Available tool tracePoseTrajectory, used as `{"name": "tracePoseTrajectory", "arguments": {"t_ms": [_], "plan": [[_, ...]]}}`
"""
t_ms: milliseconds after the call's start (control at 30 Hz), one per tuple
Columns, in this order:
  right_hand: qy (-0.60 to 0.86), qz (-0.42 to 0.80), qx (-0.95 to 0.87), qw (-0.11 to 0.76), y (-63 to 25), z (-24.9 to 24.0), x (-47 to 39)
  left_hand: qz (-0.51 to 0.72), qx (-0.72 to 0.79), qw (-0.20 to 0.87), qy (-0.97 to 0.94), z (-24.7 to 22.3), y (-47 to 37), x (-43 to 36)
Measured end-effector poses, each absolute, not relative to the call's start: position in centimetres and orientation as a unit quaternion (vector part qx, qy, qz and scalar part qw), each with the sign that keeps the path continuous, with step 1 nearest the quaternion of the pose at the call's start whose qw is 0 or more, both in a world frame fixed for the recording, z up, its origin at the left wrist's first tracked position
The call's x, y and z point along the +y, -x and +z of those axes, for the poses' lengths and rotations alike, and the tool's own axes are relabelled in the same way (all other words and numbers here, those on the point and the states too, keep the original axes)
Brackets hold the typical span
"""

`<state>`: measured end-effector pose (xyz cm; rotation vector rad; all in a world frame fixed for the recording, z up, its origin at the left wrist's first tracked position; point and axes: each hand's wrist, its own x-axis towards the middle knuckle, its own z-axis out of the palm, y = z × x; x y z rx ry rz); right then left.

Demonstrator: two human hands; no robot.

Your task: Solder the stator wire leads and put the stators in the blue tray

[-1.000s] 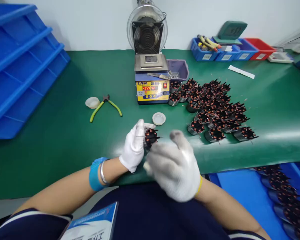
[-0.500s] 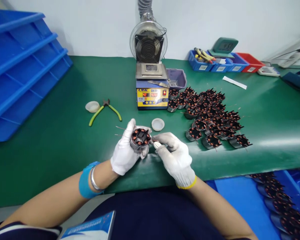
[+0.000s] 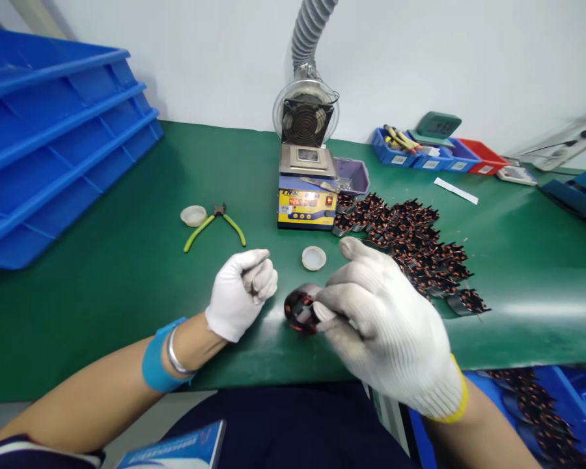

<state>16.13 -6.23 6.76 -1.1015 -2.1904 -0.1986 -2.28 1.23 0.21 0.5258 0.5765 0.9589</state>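
Observation:
My right hand (image 3: 378, 319), in a white knit glove with a yellow cuff, pinches a wound motor stator (image 3: 297, 307) at its right side. The stator is dark with copper windings, tilted and a little blurred, in front of me near the table's front edge. To its left, my left hand (image 3: 243, 290), also in a white glove, is curled closed, and nothing sticks out of it. Just beyond both hands lies a small white dish (image 3: 314, 258). More stators (image 3: 415, 241) stand grouped on the table to the right, partly hidden behind my right hand.
Green-handled cutters (image 3: 215, 225) and another shallow dish (image 3: 193, 215) lie left on the green table. A solder pot unit (image 3: 306, 208) stands at the back under an extraction hose (image 3: 312, 29). Stacked blue trays (image 3: 63, 143) rise at left; small bins (image 3: 483, 156) line the back right.
The stator has passed from my left hand to my right and is now tilted. My left hand has closed up. The view has shifted slightly.

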Motion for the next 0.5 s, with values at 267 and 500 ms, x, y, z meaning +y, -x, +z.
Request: {"name": "tracePoseTrajectory", "arguments": {"t_ms": [267,500], "plan": [[0.403,-0.067,-0.861,0.303,-16.6,6.2,-6.3,0.132,0.208,0.880,-0.406,-0.4,1.8,0.2],[0.485,0.066,-0.641,0.592,-17.0,0.9,-9.2,0.408,0.290,0.710,-0.495,-1.3,1.6,-1.7]]}}
